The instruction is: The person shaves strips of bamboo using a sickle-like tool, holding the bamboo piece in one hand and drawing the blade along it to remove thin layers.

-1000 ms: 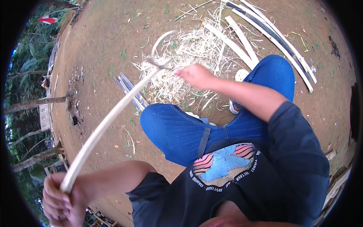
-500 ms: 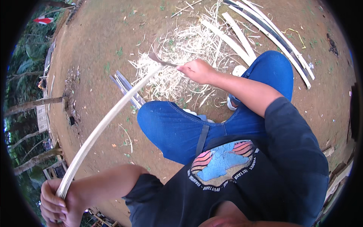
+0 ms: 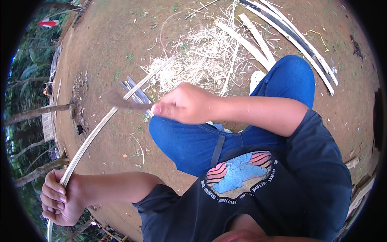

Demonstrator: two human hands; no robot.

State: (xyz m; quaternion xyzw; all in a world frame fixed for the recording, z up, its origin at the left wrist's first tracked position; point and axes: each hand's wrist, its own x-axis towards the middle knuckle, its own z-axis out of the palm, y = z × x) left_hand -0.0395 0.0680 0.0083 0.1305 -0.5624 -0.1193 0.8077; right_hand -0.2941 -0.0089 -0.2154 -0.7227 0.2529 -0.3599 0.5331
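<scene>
A long, pale bamboo strip slants across the left side, bowed, from the lower left up toward the shavings. Near its lower end my left hand is closed around it, and a short tail sticks out below the fist. My right hand grips a knife with a dark, curved blade, smeared by motion. The blade crosses the strip's middle part; whether it cuts into the strip I cannot tell. The knife's handle is hidden in my fist.
A heap of curly shavings lies beyond my blue-trousered knees. Split bamboo lengths rest on the bare soil at the far right. Dark slats lie beside my left knee. Tree trunks stand at the left.
My right hand has swept the knife nearer and to the left, from the strip's far end to its middle. Below my left fist, a tail of the strip now shows.
</scene>
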